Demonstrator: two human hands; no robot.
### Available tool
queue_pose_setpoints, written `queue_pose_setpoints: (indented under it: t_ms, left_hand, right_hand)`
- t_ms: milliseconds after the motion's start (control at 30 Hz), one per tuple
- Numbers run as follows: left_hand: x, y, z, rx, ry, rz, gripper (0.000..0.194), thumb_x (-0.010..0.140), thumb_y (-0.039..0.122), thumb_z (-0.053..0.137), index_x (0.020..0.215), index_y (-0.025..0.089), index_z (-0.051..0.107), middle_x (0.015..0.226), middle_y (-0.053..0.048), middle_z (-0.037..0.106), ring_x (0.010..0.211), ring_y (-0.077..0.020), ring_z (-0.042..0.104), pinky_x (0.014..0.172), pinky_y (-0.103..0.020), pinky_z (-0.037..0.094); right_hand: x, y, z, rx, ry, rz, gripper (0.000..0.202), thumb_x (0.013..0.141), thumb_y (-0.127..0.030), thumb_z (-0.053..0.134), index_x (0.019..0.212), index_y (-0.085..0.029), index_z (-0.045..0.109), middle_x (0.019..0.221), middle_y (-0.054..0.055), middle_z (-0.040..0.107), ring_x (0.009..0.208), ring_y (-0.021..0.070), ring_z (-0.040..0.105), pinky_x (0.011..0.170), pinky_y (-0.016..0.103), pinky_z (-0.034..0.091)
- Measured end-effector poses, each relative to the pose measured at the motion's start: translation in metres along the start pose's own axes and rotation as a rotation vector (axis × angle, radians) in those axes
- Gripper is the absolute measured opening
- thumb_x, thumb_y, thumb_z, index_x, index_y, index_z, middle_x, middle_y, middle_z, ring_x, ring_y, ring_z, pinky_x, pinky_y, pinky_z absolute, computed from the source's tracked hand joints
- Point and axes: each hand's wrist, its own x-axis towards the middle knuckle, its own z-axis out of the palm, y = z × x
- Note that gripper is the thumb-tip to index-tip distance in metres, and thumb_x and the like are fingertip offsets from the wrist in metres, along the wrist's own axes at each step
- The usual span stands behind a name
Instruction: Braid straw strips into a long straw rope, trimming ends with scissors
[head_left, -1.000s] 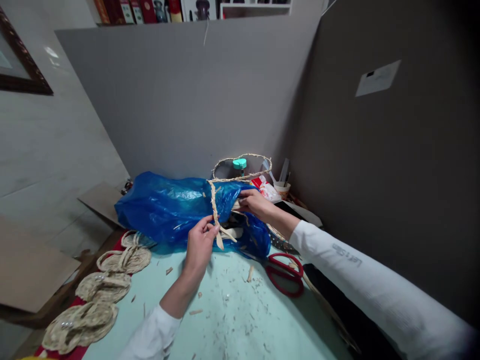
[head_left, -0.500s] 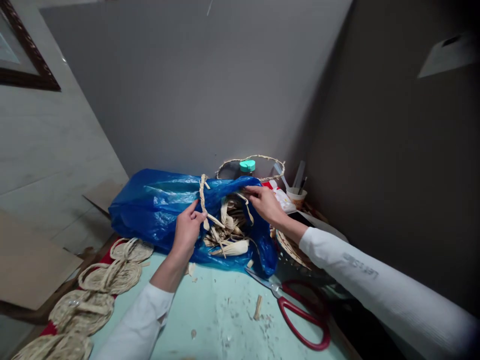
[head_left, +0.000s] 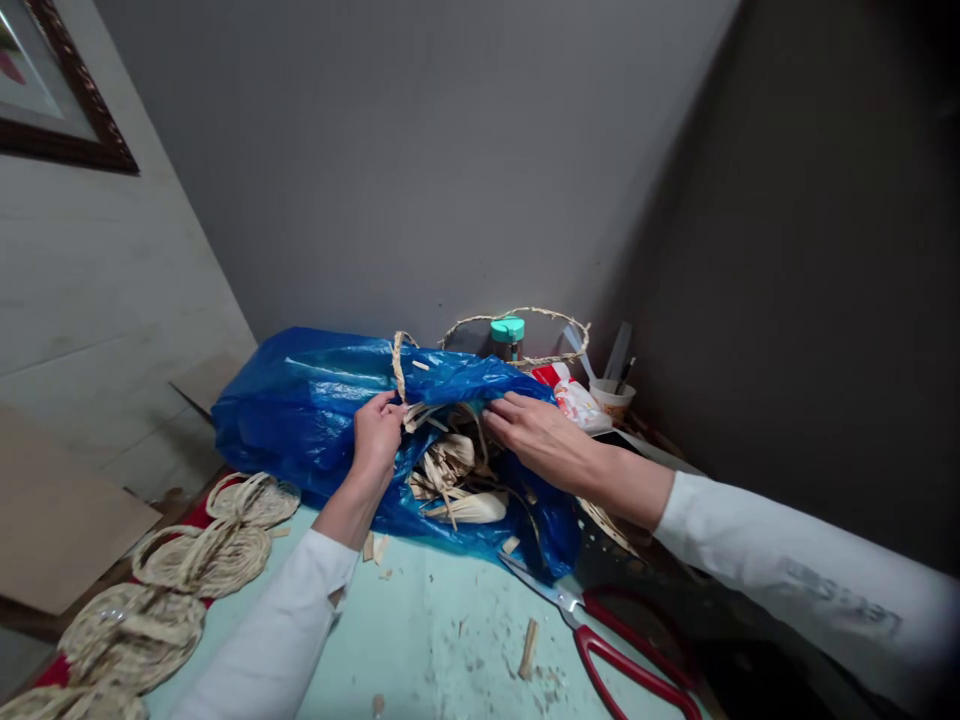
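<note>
Pinching the braided cord [head_left: 399, 368], the left hand [head_left: 377, 435] seems to steady it over the blue bag [head_left: 322, 390]. Dry husks [head_left: 472, 507] lie in its mouth; at the far right, the right hand [head_left: 546, 440], fingers bunched, perhaps keeps it open, though what they grip I cannot tell.
</note>
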Motion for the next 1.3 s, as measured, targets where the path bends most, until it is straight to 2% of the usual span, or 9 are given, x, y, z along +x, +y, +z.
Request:
queue_pose_setpoints:
  t_ms: [100, 233, 400, 500, 667, 800, 1000, 1133, 1300]
  left_hand:
    - [0.002, 0.003, 0.003, -0.009, -0.002, 0.019, 0.038, 0.057, 0.025, 0.07, 0.092, 0.01, 0.07, 0.049, 0.007, 0.05, 0.044, -0.0059, 0.036, 0.045, -0.019, 0.026]
    - [0.0, 0.013, 0.002, 0.021, -0.014, 0.086, 0.051, 0.061, 0.027, 0.071, 0.109, 0.009, 0.068, 0.054, 0.006, 0.052, 0.047, -0.0073, 0.04, 0.048, -0.02, 0.03]
    - [-0.012, 0.039, 0.003, 0.172, -0.079, 0.269, 0.051, 0.07, 0.029, 0.067, 0.119, 0.012, 0.066, 0.061, 0.005, 0.052, 0.056, -0.0093, 0.045, 0.058, -0.021, 0.036]
    - [-0.017, 0.046, 0.007, 0.269, -0.25, 0.318, 0.053, 0.074, 0.026, 0.063, 0.126, 0.016, 0.062, 0.065, 0.005, 0.053, 0.059, -0.0098, 0.045, 0.063, -0.022, 0.038]
    - [-0.005, 0.013, 0.004, 0.643, -0.544, 0.3, 0.042, 0.074, 0.011, 0.055, 0.114, 0.016, 0.067, 0.066, 0.003, 0.057, 0.064, -0.0129, 0.049, 0.067, -0.024, 0.038]
    - [0.006, -0.013, -0.003, 0.796, -0.512, 0.294, 0.023, 0.073, 0.008, 0.053, 0.089, 0.016, 0.068, 0.068, 0.001, 0.058, 0.067, -0.0146, 0.051, 0.066, -0.024, 0.036]
    - [0.011, -0.019, -0.004, 0.795, -0.513, 0.26, 0.014, 0.075, 0.011, 0.053, 0.085, 0.016, 0.062, 0.064, 0.003, 0.053, 0.064, -0.0135, 0.049, 0.062, -0.023, 0.035]
    - [0.012, -0.022, -0.004, 0.809, -0.514, 0.25, 0.015, 0.076, 0.01, 0.052, 0.087, 0.016, 0.06, 0.064, 0.004, 0.052, 0.063, -0.0135, 0.05, 0.061, -0.023, 0.035]
    - [0.011, -0.023, -0.002, 0.855, -0.508, 0.238, 0.017, 0.076, 0.009, 0.052, 0.088, 0.016, 0.061, 0.067, 0.002, 0.055, 0.065, -0.0142, 0.051, 0.062, -0.024, 0.035]
  right_hand:
    - [0.006, 0.007, -0.002, 0.003, 0.068, -0.127, 0.035, 0.091, -0.003, 0.036, 0.099, -0.02, 0.066, 0.106, 0.011, 0.064, 0.104, 0.026, 0.05, 0.093, 0.041, 0.034]
    - [0.021, 0.024, -0.005, -0.114, 0.119, -0.146, 0.043, 0.092, -0.003, 0.033, 0.123, -0.02, 0.059, 0.126, 0.01, 0.06, 0.121, 0.0286, 0.04, 0.105, 0.049, 0.021]
    - [0.04, 0.04, 0.001, -0.3, 0.087, -0.147, 0.039, 0.095, -0.008, 0.038, 0.128, -0.017, 0.056, 0.133, 0.012, 0.057, 0.114, 0.0286, 0.045, 0.095, 0.048, 0.03]
    - [0.042, 0.042, 0.014, -0.357, 0.072, -0.154, 0.03, 0.096, -0.011, 0.04, 0.114, -0.015, 0.064, 0.122, 0.013, 0.063, 0.109, 0.028, 0.047, 0.088, 0.044, 0.033]
    - [0.035, 0.041, 0.029, -0.37, 0.043, -0.161, 0.027, 0.096, -0.012, 0.041, 0.105, -0.013, 0.067, 0.111, 0.013, 0.066, 0.106, 0.026, 0.047, 0.084, 0.04, 0.033]
    - [0.027, 0.036, 0.018, -0.312, 0.067, -0.174, 0.027, 0.097, -0.014, 0.041, 0.112, -0.011, 0.063, 0.113, 0.015, 0.063, 0.101, 0.0242, 0.047, 0.082, 0.037, 0.033]
    - [0.019, 0.008, -0.003, -0.19, 0.066, -0.281, 0.014, 0.091, -0.013, 0.051, 0.095, -0.013, 0.064, 0.097, 0.009, 0.065, 0.091, 0.0215, 0.044, 0.081, 0.036, 0.028]
    - [0.023, 0.002, 0.012, -0.211, -0.08, -0.167, 0.017, 0.093, -0.017, 0.049, 0.089, -0.013, 0.066, 0.085, 0.011, 0.067, 0.094, 0.0244, 0.045, 0.079, 0.038, 0.025]
    - [0.029, 0.005, 0.037, -0.219, -0.137, -0.005, 0.019, 0.088, -0.016, 0.049, 0.092, -0.01, 0.068, 0.084, 0.014, 0.069, 0.103, 0.029, 0.046, 0.082, 0.04, 0.026]
